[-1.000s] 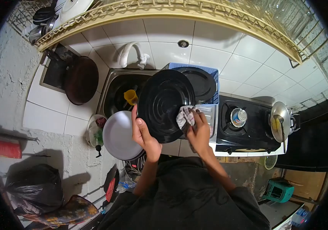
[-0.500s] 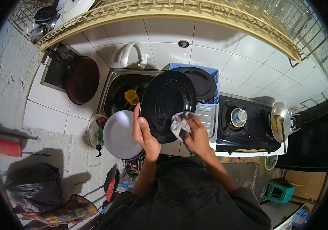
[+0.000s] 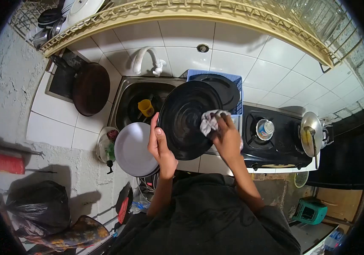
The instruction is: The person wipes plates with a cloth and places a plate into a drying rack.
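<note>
A black plate (image 3: 186,119) is tilted in front of me, its left rim gripped by my left hand (image 3: 162,151) with the thumb over the edge. My right hand (image 3: 227,138) is closed on a crumpled white and dark cloth (image 3: 210,122), which lies against the right part of the plate. Behind the plate, more black plates (image 3: 224,89) rest in a blue basket (image 3: 236,78). Left of my left hand is a light grey plate (image 3: 133,146) on top of darker ones.
A sink (image 3: 120,100) holds a yellow cup (image 3: 145,108) under a white faucet (image 3: 148,55). A black stove (image 3: 275,146) at the right bears a metal pan (image 3: 309,131). A dark pan (image 3: 91,89) stands at the left. A cream rack (image 3: 190,13) hangs above.
The cloth and my right hand have moved from the plate's lower right up and to the right. The black plate has shifted slightly right and tilted differently.
</note>
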The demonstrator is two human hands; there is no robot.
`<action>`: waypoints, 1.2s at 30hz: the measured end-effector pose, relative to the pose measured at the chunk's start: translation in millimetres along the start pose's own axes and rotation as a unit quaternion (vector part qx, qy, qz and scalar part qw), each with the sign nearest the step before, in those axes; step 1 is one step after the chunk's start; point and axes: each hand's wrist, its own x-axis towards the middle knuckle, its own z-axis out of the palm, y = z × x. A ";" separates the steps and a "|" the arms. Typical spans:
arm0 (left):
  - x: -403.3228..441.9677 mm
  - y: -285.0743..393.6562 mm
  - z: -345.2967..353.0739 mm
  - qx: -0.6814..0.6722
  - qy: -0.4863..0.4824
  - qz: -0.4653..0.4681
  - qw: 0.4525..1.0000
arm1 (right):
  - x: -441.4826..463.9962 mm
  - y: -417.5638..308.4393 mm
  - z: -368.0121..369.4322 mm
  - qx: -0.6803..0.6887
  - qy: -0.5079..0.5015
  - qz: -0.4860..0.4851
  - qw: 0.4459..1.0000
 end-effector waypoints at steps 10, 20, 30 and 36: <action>0.2 -0.8 -2.1 0.069 -0.036 0.004 0.997 | 3.5 14.8 -8.6 0.024 -0.005 -0.018 1.000; -12.9 14.5 7.2 0.171 -0.141 -0.013 0.975 | 39.2 -26.2 -2.0 0.148 0.113 -0.169 0.968; -12.3 -12.6 -1.8 0.159 -0.156 0.063 0.973 | 33.7 -37.9 14.1 0.174 0.137 -0.206 0.953; -14.3 0.8 6.4 0.183 -0.153 0.021 0.971 | 42.0 -24.4 23.5 0.178 0.190 -0.151 0.954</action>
